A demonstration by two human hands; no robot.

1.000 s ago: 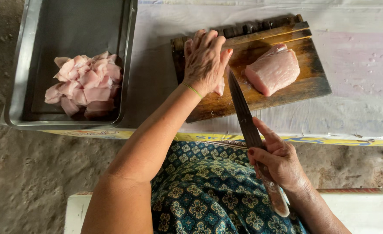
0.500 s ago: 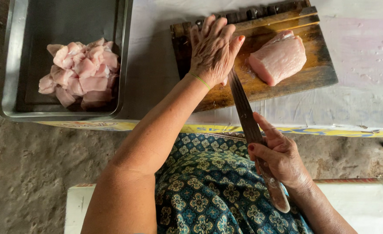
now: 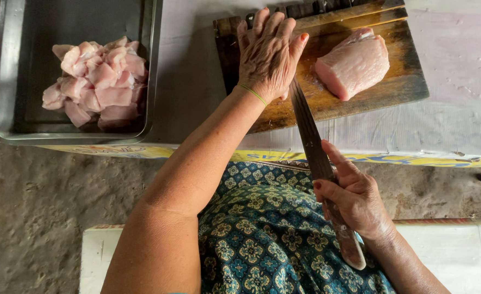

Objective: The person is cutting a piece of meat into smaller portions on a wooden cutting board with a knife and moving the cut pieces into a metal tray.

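Repositioning between cuts: left hand (image 3: 269, 54) flat, fingers splayed on board (image 3: 360, 103); right hand (image 3: 355, 198) clamped on knife (image 3: 306, 130). Meat (image 3: 355, 64) right of fingertips, needs steadying.

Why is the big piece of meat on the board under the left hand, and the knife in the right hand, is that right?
Not quite. In the head view the left hand lies flat on the wooden cutting board, but the big piece of meat sits beside it, untouched. The right hand does hold the knife.
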